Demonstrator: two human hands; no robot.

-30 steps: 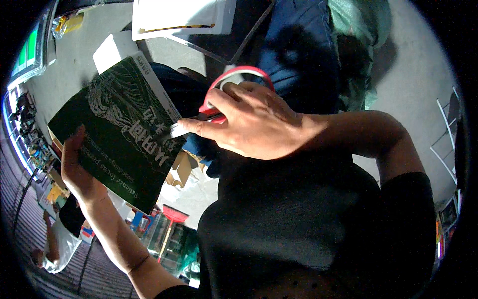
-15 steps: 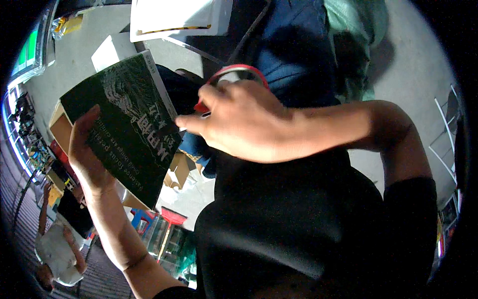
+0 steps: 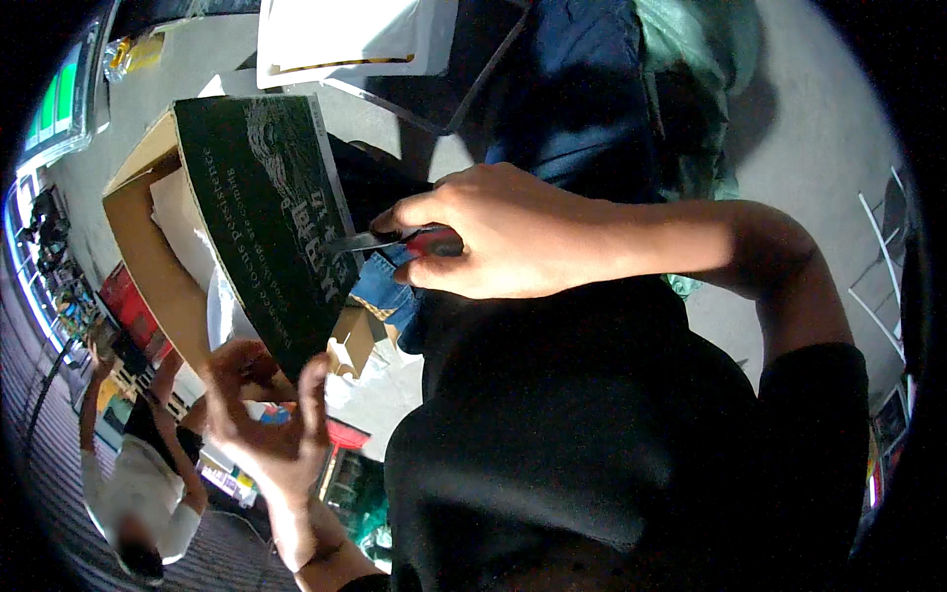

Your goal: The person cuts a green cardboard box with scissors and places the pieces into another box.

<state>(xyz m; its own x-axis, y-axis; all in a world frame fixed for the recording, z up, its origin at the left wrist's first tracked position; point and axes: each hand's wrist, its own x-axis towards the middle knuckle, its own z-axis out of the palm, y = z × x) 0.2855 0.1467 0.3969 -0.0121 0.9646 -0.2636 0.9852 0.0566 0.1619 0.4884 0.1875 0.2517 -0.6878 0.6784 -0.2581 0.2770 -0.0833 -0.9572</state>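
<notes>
Right hand [image 3: 493, 237] grips red-handled scissors [image 3: 432, 241]; left hand [image 3: 266, 419], fingers parted, contact unclear, sits beside an open dark-green carton [image 3: 247, 197] partly hiding a white box [image 3: 233, 84].

Carton [image 3: 264, 187], dark green, one end open, white contents [image 3: 187, 222] within; left hand [image 3: 264, 419], thumb and fingers parted, at its lower corner; right hand [image 3: 508, 232], gripping red-handled scissors [image 3: 434, 241], blades [image 3: 361, 242] before the green face
</notes>
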